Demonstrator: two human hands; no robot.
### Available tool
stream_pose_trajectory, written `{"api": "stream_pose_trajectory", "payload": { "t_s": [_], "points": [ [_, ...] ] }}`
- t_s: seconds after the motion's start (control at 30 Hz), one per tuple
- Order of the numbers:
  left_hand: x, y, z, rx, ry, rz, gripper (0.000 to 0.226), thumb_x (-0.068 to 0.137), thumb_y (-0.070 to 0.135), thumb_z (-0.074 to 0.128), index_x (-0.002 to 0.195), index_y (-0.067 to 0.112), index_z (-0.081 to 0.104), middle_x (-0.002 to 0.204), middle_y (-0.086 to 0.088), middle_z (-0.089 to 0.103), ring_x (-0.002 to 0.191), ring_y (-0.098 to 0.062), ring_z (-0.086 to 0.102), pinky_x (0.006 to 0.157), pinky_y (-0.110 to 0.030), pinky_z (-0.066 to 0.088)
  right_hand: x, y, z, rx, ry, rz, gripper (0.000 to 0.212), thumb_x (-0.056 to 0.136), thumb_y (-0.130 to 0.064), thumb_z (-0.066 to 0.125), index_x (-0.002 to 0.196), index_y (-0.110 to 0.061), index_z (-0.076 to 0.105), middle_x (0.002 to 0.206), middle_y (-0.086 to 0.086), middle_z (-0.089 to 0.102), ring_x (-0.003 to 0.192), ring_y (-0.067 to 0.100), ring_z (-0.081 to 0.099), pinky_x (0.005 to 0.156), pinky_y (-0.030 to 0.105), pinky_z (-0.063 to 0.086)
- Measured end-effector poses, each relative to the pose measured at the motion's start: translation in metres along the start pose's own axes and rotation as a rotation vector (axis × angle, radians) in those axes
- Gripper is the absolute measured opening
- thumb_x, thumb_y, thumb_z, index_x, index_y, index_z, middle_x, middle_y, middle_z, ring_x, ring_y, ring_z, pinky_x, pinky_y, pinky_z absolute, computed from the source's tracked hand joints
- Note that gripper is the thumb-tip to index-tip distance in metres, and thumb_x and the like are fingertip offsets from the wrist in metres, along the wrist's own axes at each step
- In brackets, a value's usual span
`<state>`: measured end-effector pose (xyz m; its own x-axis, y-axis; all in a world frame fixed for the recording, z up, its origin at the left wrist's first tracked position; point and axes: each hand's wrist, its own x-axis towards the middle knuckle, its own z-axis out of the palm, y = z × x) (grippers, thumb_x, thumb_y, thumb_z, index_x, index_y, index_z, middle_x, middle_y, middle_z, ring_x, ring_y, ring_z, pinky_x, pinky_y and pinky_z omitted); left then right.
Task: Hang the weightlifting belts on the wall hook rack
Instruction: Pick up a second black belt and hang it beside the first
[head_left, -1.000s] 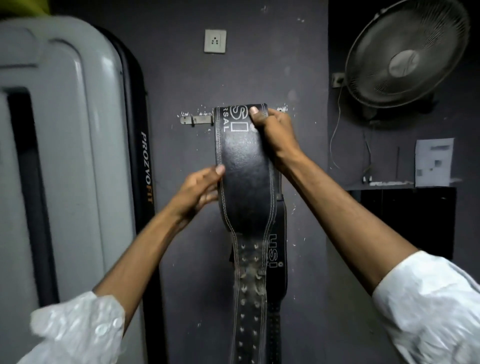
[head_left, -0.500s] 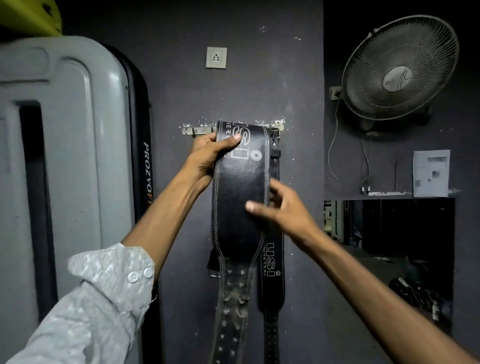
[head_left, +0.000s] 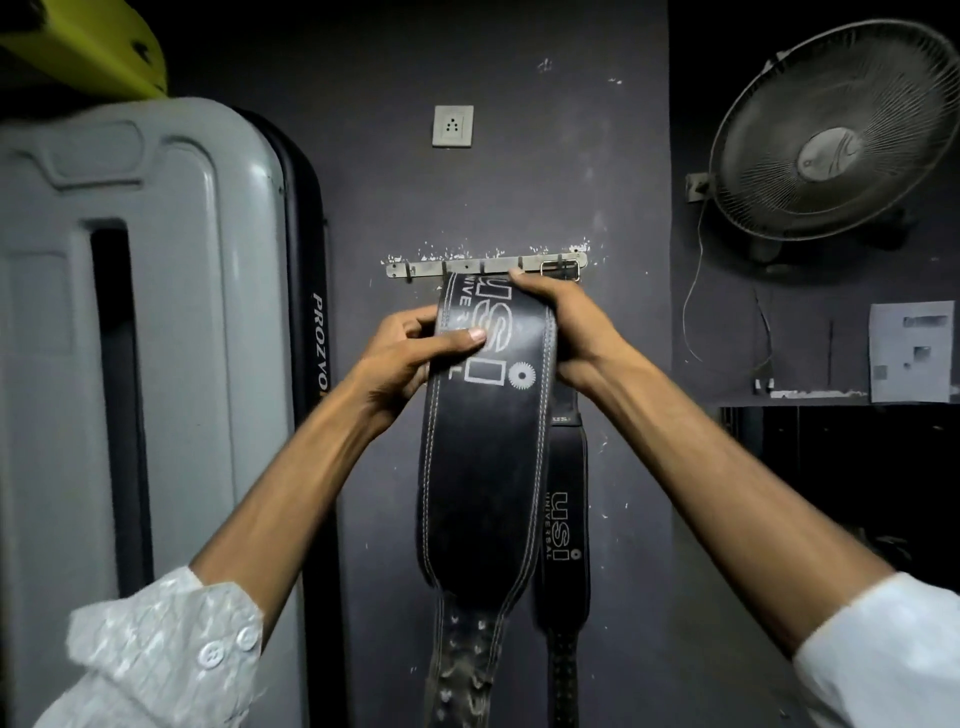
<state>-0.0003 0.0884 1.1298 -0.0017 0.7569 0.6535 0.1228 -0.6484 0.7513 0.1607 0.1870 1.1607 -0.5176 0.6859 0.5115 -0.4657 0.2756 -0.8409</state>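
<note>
Our left hand (head_left: 410, 358) and right hand (head_left: 566, 327) both clasp the top of the wide belt (head_left: 488, 457) just below the hook rack (head_left: 488, 266); we'd lift it level onto a free hook, clear of the second belt (head_left: 563, 519) hanging off the rack's right end.

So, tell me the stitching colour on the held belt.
White stitching on the black belt; head view.

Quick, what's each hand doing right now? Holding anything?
Left hand: grips the left edge of the wide black belt, thumb across its front.
Right hand: grips the same belt's upper right edge.
</note>
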Motion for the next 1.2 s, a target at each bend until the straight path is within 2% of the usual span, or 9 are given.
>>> {"api": "stream_pose_trajectory", "payload": {
  "t_s": [0.2,0.3,0.4,0.47,0.57,0.77,0.93,1.13,1.2],
  "points": [
    [0.005,0.006,-0.013,-0.137,0.031,-0.290,0.070,0.079,0.057,0.068,0.121,0.001,0.066,0.114,-0.018,0.060,0.102,-0.031,0.056,0.106,-0.046,0.041,-0.024,0.017,0.004,-0.141,-0.042,-0.070,0.054,0.086,-0.027,0.074,0.126,0.007,0.060,0.104,0.020,0.076,0.089,0.034,0.075,0.085,0.044,0.059],
    [0.016,0.009,0.002,-0.207,0.077,-0.262,0.058,0.084,0.042,0.070,0.127,0.003,0.063,0.100,-0.014,0.068,0.092,-0.027,0.065,0.108,-0.047,0.042,-0.044,0.017,-0.002,-0.256,-0.079,-0.180,0.035,0.091,-0.019,0.071,0.118,0.002,0.062,0.098,0.016,0.078,0.082,0.031,0.075,0.075,0.039,0.060],
    [0.026,0.008,0.014,-0.209,0.062,-0.214,0.023,0.088,0.021,0.068,0.103,0.004,0.068,0.084,-0.008,0.071,0.071,-0.019,0.069,0.089,-0.035,0.056,-0.060,0.014,-0.016,-0.350,-0.056,-0.250,0.022,0.092,-0.022,0.070,0.105,-0.005,0.066,0.099,0.016,0.077,0.085,0.031,0.075,0.080,0.042,0.061],
    [0.029,0.006,0.023,-0.164,0.040,-0.175,0.018,0.089,0.014,0.065,0.101,0.000,0.068,0.082,-0.006,0.073,0.068,-0.016,0.070,0.069,-0.025,0.059,-0.058,0.010,-0.026,-0.316,-0.015,-0.226,0.046,0.090,-0.046,0.070,0.108,-0.004,0.071,0.109,0.022,0.075,0.096,0.037,0.074,0.094,0.052,0.056],
    [0.030,-0.001,0.035,-0.054,-0.001,-0.070,0.044,0.083,0.014,0.070,0.120,-0.008,0.061,0.098,-0.010,0.069,0.078,-0.017,0.070,0.067,-0.023,0.057,-0.046,-0.001,-0.036,-0.177,0.013,-0.083,0.082,0.084,-0.069,0.062,0.131,-0.002,0.062,0.133,0.034,0.059,0.101,0.047,0.065,0.106,0.067,0.043],
    [0.027,-0.013,0.036,0.065,-0.066,-0.061,0.034,0.079,0.019,0.072,0.108,0.001,0.067,0.098,-0.012,0.067,0.090,-0.027,0.064,0.079,-0.032,0.054,-0.013,-0.009,-0.049,0.042,0.012,-0.006,0.061,0.083,-0.027,0.069,0.134,0.005,0.060,0.137,0.027,0.061,0.128,0.041,0.059,0.112,0.052,0.044],
    [0.048,-0.017,0.025,-0.006,0.046,-0.208,0.070,0.079,0.046,0.077,0.130,0.002,0.060,0.126,-0.016,0.063,0.113,-0.034,0.057,0.110,-0.045,0.038,-0.009,0.014,-0.047,-0.176,0.026,-0.201,0.014,0.081,-0.019,0.073,0.088,-0.011,0.064,0.083,0.002,0.064,0.087,0.025,0.058,0.085,0.044,0.044],
    [0.078,-0.032,0.033,-0.059,0.114,-0.249,0.058,0.077,0.034,0.081,0.120,-0.002,0.066,0.105,-0.014,0.065,0.086,-0.025,0.057,0.087,-0.030,0.046,-0.020,0.035,-0.073,-0.238,-0.093,-0.272,0.014,0.091,-0.016,0.070,0.102,-0.008,0.069,0.083,0.004,0.071,0.078,0.021,0.064,0.076,0.041,0.046],
    [0.083,-0.043,0.040,-0.037,0.146,-0.201,0.036,0.081,0.021,0.078,0.108,0.000,0.070,0.086,-0.009,0.064,0.066,-0.014,0.056,0.061,-0.017,0.046,-0.014,0.036,-0.089,-0.240,-0.124,-0.200,0.019,0.089,-0.033,0.070,0.092,-0.014,0.069,0.080,0.007,0.063,0.069,0.021,0.058,0.067,0.034,0.043]
  ]
}}
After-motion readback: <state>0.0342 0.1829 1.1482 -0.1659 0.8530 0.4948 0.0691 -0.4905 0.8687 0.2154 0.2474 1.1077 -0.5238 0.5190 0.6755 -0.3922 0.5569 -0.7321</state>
